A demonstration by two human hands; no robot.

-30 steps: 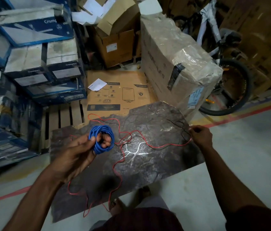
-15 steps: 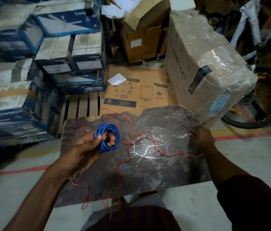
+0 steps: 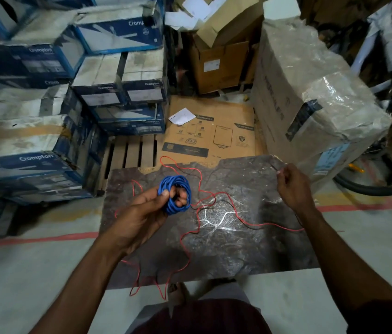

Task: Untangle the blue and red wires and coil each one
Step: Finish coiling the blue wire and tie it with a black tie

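Note:
My left hand (image 3: 142,213) grips a tight coil of blue wire (image 3: 174,192), fingers through its middle, held above a dark stone slab (image 3: 226,249). The red wire (image 3: 216,196) sprawls loose over the slab in wavy loops, from the far edge down past the near edge to the floor. My right hand (image 3: 292,186), raised over the slab's far right corner, pinches a thin wire end between its fingertips. A thin dark wire also lies on the slab near the red one.
Stacked blue and white cartons (image 3: 74,92) fill the left. A wooden pallet (image 3: 130,153) and a flat brown carton (image 3: 214,133) lie beyond the slab. A large wrapped box (image 3: 310,97) stands at right, a bicycle tyre (image 3: 370,186) behind it. My foot (image 3: 177,291) is at the slab's near edge.
My right hand has lifted, drawing the thin wire end up from the slab. My left hand keeps holding the blue coil. The view has shifted to the left.

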